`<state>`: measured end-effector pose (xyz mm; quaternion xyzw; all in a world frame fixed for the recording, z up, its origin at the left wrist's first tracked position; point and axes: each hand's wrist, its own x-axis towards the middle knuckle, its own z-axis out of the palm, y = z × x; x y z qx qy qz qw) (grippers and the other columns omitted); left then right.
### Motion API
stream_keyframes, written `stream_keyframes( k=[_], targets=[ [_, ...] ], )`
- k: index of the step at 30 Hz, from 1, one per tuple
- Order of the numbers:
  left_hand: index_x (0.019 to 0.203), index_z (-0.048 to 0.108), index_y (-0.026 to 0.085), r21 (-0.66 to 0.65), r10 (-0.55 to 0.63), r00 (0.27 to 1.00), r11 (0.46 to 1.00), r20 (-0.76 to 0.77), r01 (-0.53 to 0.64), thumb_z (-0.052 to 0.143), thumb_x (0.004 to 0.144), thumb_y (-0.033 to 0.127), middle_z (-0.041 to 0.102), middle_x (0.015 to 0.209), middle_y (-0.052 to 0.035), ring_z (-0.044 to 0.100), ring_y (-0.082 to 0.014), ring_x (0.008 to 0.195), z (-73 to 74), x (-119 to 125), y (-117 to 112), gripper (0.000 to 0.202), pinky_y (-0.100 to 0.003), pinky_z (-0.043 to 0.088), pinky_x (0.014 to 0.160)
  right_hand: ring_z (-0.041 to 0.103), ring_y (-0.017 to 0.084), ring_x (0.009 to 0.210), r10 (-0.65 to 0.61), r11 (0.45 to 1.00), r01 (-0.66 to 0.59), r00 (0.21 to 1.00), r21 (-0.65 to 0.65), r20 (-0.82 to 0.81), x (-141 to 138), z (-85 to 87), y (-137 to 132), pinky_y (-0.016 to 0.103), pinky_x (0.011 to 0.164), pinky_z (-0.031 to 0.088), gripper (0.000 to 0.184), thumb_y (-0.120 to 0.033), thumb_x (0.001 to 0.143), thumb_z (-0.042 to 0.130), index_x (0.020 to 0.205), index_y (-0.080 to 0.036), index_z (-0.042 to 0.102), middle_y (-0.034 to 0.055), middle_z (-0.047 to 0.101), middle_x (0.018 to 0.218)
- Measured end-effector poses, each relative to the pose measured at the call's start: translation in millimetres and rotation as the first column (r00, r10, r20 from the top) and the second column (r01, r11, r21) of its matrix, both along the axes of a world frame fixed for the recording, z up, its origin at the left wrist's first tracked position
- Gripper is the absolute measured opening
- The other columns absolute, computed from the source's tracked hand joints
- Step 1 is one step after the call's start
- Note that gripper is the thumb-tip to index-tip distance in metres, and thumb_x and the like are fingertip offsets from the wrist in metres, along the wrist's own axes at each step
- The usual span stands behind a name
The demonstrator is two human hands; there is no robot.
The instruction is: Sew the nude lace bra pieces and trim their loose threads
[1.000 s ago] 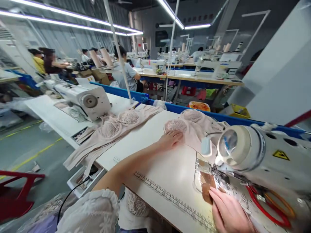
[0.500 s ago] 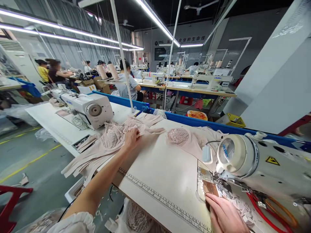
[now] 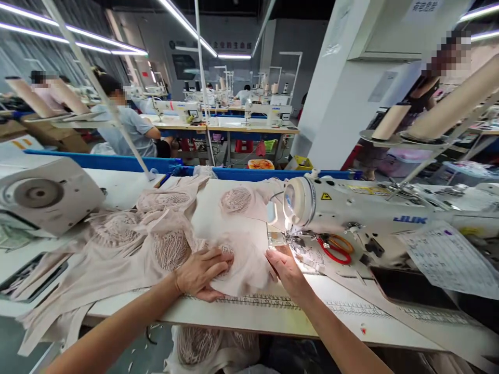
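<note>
White surface (image 3: 241, 317) spans the whole lower view, with a blue rail (image 3: 117, 162) along its far edge. A white sewing machine (image 3: 374, 213) sits on the right half, its head end facing left and its lamp lit over the needle area. A second machine (image 3: 47, 197) is at the left edge, cut off by the view.

A pile of garments (image 3: 117, 239) (beige-pink, lace cups, straps trailing) covers the left-centre of the surface and hangs over the near edge. The lace garment (image 3: 249, 272) lies at the pile's right end, flat on the surface, just left of the needle plate and near the front edge.

A paper sheet (image 3: 448, 259) leans on the machine bed at far right. A co-worker (image 3: 130, 132) in a grey-blue shirt sits at the next row, behind the rail.

The left hand (image 3: 202, 272) is palm down on the lace garment, fingers spread wide and pressing the cloth flat, holding nothing. The right hand (image 3: 288, 272) touches the garment's right edge, between cloth and needle plate. Its fingers are narrow and close together, and I cannot tell if they pinch the edge or only rest on it.

A printed ruler (image 3: 351, 310) runs along the front of the surface, passing under both wrists. Scissors (image 3: 335, 249) with red and orange handles lie on the machine bed, just right of the needle.
</note>
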<state>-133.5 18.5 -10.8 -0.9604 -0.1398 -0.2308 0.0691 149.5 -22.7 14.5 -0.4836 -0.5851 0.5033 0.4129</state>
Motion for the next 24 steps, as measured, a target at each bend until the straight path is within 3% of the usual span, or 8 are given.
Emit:
stream_keyframes(
  k=[3, 6, 9, 11, 14, 18, 21, 24],
  targets=[
    [0.123, 0.054, 0.015, -0.05, -0.027, 0.989, 0.999, -0.146, 0.02, 0.033, 0.096, 0.062, 0.067, 0.124, -0.0162, 0.059, -0.0299, 0.106, 6.6, 2, 19, 0.058, -0.039, 0.048, 0.083, 0.037, 0.01, 0.053, -0.021, 0.998, 0.02, 1.0, -0.054, -0.018, 15, -0.5, -23, 0.024, 0.049, 0.033, 0.054, -0.072, 0.082, 0.056, 0.072, -0.019, 0.054, -0.0041, 0.042, 0.06],
    [0.106, 0.062, 0.017, -0.105, 0.036, 0.979, 0.993, -0.2, -0.058, 0.04, 0.097, 0.053, 0.071, 0.11, -0.0129, 0.06, -0.0276, 0.098, 20.9, 22, 32, 0.043, -0.039, 0.047, 0.081, 0.041, 0.011, 0.058, -0.017, 0.996, 0.017, 1.0, -0.093, 0.009, 31, -3.5, -36, 0.024, 0.053, 0.035, 0.049, -0.066, 0.081, 0.061, 0.08, -0.017, 0.059, -0.0025, 0.049, 0.066],
    [0.096, 0.062, 0.018, -0.17, 0.175, 0.974, 0.965, -0.142, -0.198, 0.048, 0.098, 0.042, 0.07, 0.096, -0.0095, 0.059, -0.0271, 0.099, 35.7, 67, 30, 0.029, -0.041, 0.045, 0.086, 0.05, 0.014, 0.064, -0.056, 0.997, 0.061, 0.991, -0.038, 0.119, 44, -8.3, -36, 0.025, 0.058, 0.04, 0.043, -0.059, 0.085, 0.057, 0.085, -0.016, 0.063, 0.0009, 0.058, 0.072],
    [0.105, 0.062, 0.017, -0.275, 0.119, 0.989, 0.951, -0.091, -0.139, 0.052, 0.097, 0.041, 0.068, 0.106, -0.0104, 0.058, -0.0267, 0.105, 39.3, 105, 24, 0.027, -0.039, 0.044, 0.09, 0.055, 0.016, 0.067, -0.09, 0.995, 0.078, 0.969, 0.062, 0.232, 52, -11.8, -32, 0.025, 0.06, 0.043, 0.039, -0.053, 0.09, 0.052, 0.087, -0.016, 0.066, 0.0022, 0.063, 0.075],
    [0.09, 0.063, 0.018, -0.48, 0.03, 0.989, 0.872, -0.143, -0.096, 0.05, 0.097, 0.039, 0.068, 0.091, -0.0064, 0.061, -0.0199, 0.084, 32.4, 153, 22, 0.026, -0.03, 0.044, 0.075, 0.06, 0.017, 0.067, -0.192, 0.968, 0.096, 0.878, 0.231, 0.439, 63, -18.5, -28, 0.026, 0.061, 0.046, 0.035, -0.042, 0.095, 0.045, 0.087, -0.017, 0.068, 0.0026, 0.066, 0.075],
    [0.068, 0.053, 0.019, -0.552, 0.17, 0.963, 0.792, -0.209, -0.26, 0.04, 0.101, 0.035, 0.057, 0.062, 0.0009, 0.049, -0.0132, 0.055, 13.5, 173, 28, 0.039, -0.025, 0.032, 0.053, 0.062, 0.025, 0.074, -0.399, 0.904, 0.211, 0.727, 0.371, 0.559, 72, -27.6, -39, 0.035, 0.066, 0.049, 0.028, -0.032, 0.094, 0.047, 0.1, -0.014, 0.067, 0.0102, 0.068, 0.082],
    [0.074, 0.054, 0.02, -0.529, 0.325, 0.922, 0.755, -0.212, -0.388, 0.039, 0.101, 0.035, 0.057, 0.062, 0.0007, 0.049, -0.0147, 0.054, 4.3, 169, 28, 0.035, -0.026, 0.029, 0.051, 0.06, 0.03, 0.106, -0.511, 0.792, 0.036, 0.586, 0.609, 0.629, 70, -26.7, -53, 0.043, 0.088, 0.05, 0.028, -0.024, 0.096, 0.049, 0.119, -0.018, 0.063, 0.0157, 0.065, 0.115],
    [0.093, 0.059, 0.019, -0.486, 0.433, 0.879, 0.735, -0.2, -0.473, 0.043, 0.099, 0.033, 0.065, 0.075, -0.0029, 0.056, -0.0183, 0.062, 1.3, 167, 25, 0.022, -0.028, 0.035, 0.055, 0.057, 0.027, 0.11, -0.467, 0.716, -0.244, 0.529, 0.654, 0.709, 67, -20.0, -61, 0.041, 0.092, 0.047, 0.018, -0.02, 0.097, 0.051, 0.108, -0.022, 0.064, 0.0112, 0.064, 0.117]
  ],
)
